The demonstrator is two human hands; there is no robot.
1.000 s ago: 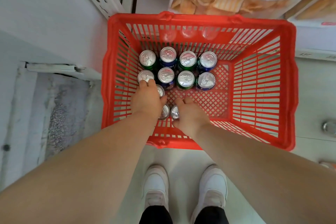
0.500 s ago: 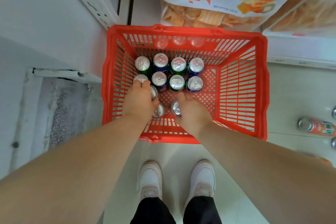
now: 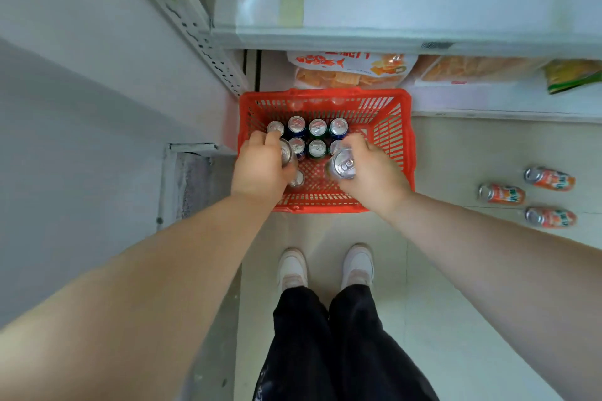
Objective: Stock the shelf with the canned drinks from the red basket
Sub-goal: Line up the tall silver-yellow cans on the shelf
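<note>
A red plastic basket (image 3: 395, 127) stands on the floor in front of the shelf (image 3: 374, 39). Several upright cans (image 3: 317, 128) with silver tops fill its far part, and one more can (image 3: 297, 178) stands near its front. My left hand (image 3: 260, 169) is shut on a can (image 3: 286, 151), lifted above the others. My right hand (image 3: 371, 172) grips another can (image 3: 343, 164), also raised over the basket, its silver top facing up.
Three orange cans (image 3: 501, 194) lie on the floor to the right. Snack bags (image 3: 351, 70) sit on the low shelf behind the basket. A white perforated upright (image 3: 195, 29) and a wall are at the left. My feet (image 3: 325, 267) stand just behind the basket.
Both hands have closed on a can each and lifted them off the basket floor. My head has risen, so the basket looks smaller and the upper shelf has come into view.
</note>
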